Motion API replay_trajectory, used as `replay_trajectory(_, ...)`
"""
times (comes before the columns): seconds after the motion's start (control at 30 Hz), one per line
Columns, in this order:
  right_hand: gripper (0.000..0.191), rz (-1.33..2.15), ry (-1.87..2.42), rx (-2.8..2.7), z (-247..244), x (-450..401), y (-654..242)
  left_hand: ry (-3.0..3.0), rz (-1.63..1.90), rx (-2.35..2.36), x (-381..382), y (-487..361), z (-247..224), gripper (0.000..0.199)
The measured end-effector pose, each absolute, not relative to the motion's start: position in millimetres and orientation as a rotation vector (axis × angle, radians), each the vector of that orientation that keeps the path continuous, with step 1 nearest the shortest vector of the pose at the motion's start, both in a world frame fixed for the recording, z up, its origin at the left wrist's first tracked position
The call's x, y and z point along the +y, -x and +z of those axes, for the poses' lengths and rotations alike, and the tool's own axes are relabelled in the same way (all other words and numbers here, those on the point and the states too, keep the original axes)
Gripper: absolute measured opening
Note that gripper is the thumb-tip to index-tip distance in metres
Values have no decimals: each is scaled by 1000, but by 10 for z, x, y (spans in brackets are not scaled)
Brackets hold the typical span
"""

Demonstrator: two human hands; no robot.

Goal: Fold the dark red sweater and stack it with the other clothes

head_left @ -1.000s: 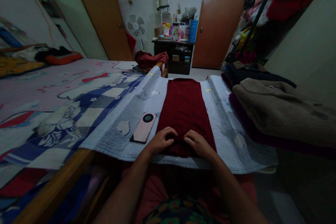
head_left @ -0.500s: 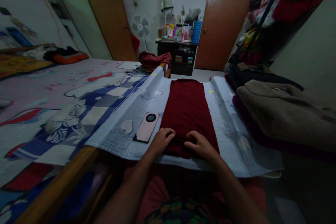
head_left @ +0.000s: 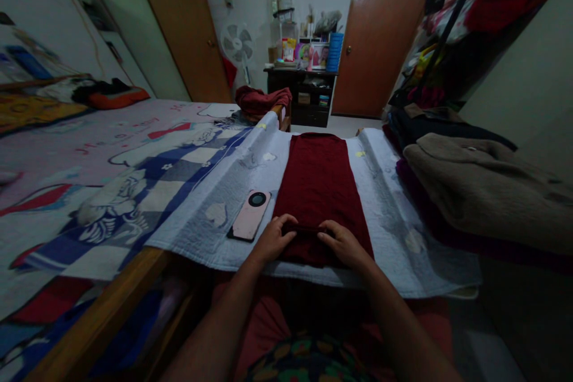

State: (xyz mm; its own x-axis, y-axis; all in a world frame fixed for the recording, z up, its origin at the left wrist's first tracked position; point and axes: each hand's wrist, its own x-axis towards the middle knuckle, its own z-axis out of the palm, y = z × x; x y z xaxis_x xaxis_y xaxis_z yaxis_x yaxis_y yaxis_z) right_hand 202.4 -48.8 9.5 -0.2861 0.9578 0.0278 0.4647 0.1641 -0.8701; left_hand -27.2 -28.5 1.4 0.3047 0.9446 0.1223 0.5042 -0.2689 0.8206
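Observation:
A dark red garment (head_left: 320,185), folded into a long narrow strip, lies on a pale quilted cloth (head_left: 385,203). Near its close end, my left hand (head_left: 276,239) pinches a fold of the fabric between thumb and fingers. My right hand (head_left: 342,242) pinches the same fold a little to the right, so a raised ridge runs between the two hands. Just left of the garment rests a pink phone (head_left: 249,216), its round camera facing up, close to my left hand but apart from it.
On the right is a stack of folded clothes with a brown coat (head_left: 478,191) on top. A bed with a patterned sheet (head_left: 170,167) extends to the left, edged by a wooden rail (head_left: 107,310). Beyond stand a fan (head_left: 238,45) and a dark cabinet (head_left: 308,95).
My right thumb and fingers have closed onto the red fabric, and the fold between my hands now looks tauter and slightly lifted. The phone and clothes stack stay in place.

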Motion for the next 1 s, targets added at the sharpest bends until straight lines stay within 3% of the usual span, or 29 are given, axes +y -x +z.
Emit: replay_trajectory(1.0, 22, 1063, 1364, -1776, 101, -498, -2013, -1890, 923, 1283, -285, 248, 20, 20)
